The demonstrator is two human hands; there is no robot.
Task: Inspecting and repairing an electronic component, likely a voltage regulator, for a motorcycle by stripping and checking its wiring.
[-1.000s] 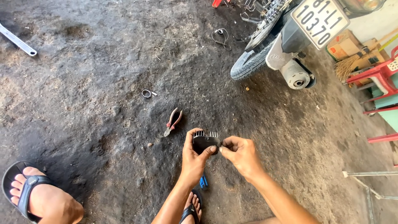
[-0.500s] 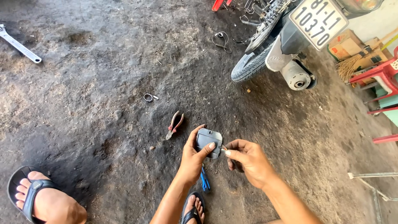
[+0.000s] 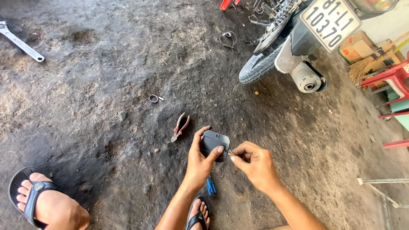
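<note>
Left hand [image 3: 199, 159] gripping a small dark grey plastic box [image 3: 214, 144], right hand [image 3: 253, 164] pinching a thin wire end at its edge, red-handled pliers [image 3: 180, 127] just beside on the dirty concrete floor [image 3: 106, 85], motorcycle rear wheel [image 3: 260, 64] well apart, silver wrench [image 3: 19, 41] near the floor's upper left corner

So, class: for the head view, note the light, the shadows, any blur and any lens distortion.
Head view: soft, even daylight on the floor; only faint shadows under the left hand, right hand and pliers. The grey part is sharp, no motion blur. Brightest near the boxes top right. Wide lens: the scooter leans inward.
</note>
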